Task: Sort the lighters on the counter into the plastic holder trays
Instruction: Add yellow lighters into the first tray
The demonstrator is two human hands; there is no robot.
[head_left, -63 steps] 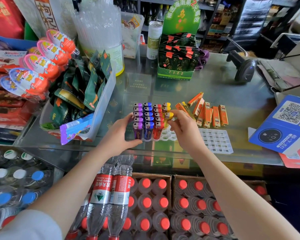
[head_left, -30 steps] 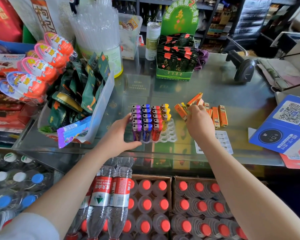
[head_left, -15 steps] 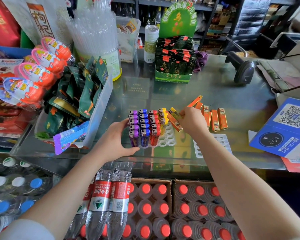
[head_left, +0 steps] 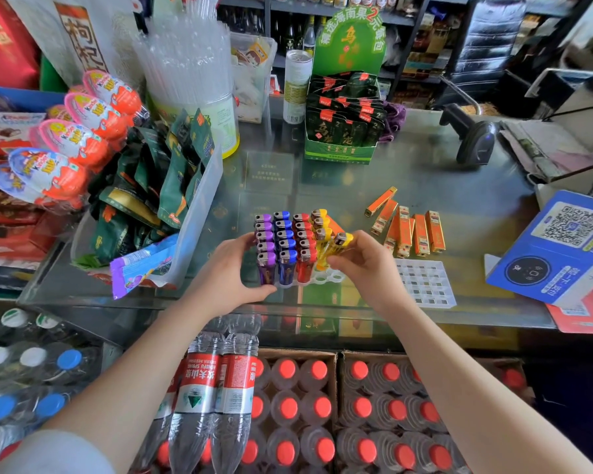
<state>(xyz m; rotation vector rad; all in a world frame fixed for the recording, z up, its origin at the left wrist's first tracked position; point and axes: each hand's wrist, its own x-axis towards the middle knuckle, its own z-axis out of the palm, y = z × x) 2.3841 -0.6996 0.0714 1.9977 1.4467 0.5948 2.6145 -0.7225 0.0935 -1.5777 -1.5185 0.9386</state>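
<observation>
1. Yellow plastic lighter (head_left: 336, 246), just fetched from the counter, is now pinched in the right hand (head_left: 363, 268) over the clear plastic holder tray (head_left: 326, 278); left hand (head_left: 230, 268) grips the tray's side.
2. Its yellow row keeps filling.
3. Farther right, orange slim lighters (head_left: 411, 234) lie loose, unsorted.

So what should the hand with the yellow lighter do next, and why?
Probably lower the yellow lighter in the right hand into the next free hole of the tray. The yellow row has empty holes at the front, and the left hand steadies the tray.
</observation>
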